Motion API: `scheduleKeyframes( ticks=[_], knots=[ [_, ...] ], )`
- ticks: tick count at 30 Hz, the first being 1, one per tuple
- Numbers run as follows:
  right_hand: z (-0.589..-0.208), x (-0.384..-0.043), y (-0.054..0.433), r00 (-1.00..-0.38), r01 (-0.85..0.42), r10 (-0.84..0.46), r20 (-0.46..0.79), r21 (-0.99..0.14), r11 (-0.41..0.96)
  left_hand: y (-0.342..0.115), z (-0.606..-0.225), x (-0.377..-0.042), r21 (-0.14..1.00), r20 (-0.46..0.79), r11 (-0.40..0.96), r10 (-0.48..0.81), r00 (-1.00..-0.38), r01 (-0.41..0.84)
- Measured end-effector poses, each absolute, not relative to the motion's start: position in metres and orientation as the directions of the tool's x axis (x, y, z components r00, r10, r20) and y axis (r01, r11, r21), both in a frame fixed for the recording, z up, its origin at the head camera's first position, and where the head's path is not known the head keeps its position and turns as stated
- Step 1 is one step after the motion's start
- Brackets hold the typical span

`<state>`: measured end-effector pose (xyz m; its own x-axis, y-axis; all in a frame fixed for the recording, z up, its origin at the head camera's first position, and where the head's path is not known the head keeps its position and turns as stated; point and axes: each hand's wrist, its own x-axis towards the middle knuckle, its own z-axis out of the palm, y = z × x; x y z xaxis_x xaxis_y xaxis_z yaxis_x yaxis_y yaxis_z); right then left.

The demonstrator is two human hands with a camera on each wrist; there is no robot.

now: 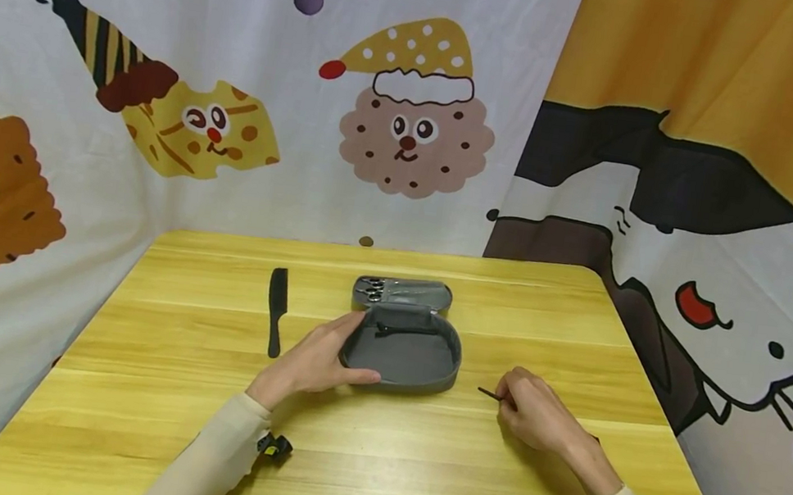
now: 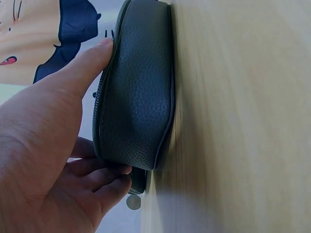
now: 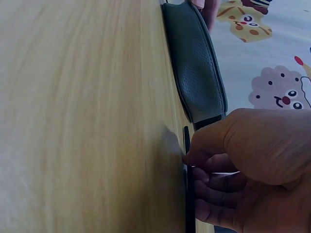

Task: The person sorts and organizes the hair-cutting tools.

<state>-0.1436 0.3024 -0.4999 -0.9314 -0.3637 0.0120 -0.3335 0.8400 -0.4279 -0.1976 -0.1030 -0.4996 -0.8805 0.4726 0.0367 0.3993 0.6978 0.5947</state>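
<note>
A grey zip case point(image 1: 401, 359) lies unzipped on the table, its lid point(image 1: 428, 294) folded back. My left hand point(image 1: 324, 354) grips the case's left side, thumb on the front rim and fingers around the back. In the left wrist view its pebbled side wall point(image 2: 141, 87) shows beside the thumb. To the right of the case, my right hand point(image 1: 536, 409) pinches a thin black strip point(image 1: 488, 392) low over the table. The right wrist view shows this long strip point(image 3: 189, 204) edge-on; its exact kind cannot be told.
Silver scissors point(image 1: 371, 286) sit in the lid's pocket. A small black item point(image 1: 384, 329) lies inside the case at the back. Left of the case is a black comb point(image 1: 276, 307) with a handle. The wooden table point(image 1: 200, 273) ends at a printed curtain point(image 1: 224, 201).
</note>
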Motion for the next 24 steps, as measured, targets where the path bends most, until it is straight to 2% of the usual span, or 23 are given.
scheduleKeyframes(
  ticks=[12,19,24],
  knots=[
    [-0.496,-0.147,0.307,-0.911,-0.398,-0.404,0.076,-0.412,0.819,-0.103,-0.499,-0.197,0.595,0.031,0.7,0.471,-0.882,0.395],
    [-0.48,-0.15,0.313,-0.917,-0.387,-0.389,0.092,-0.448,0.806,-0.102,-0.499,-0.197,0.595,0.028,0.701,0.47,-0.882,0.392],
    [-0.462,-0.154,0.316,-0.917,-0.396,-0.365,0.159,-0.461,0.794,-0.103,-0.498,-0.197,0.593,0.034,0.7,0.471,-0.881,0.397]
  ],
)
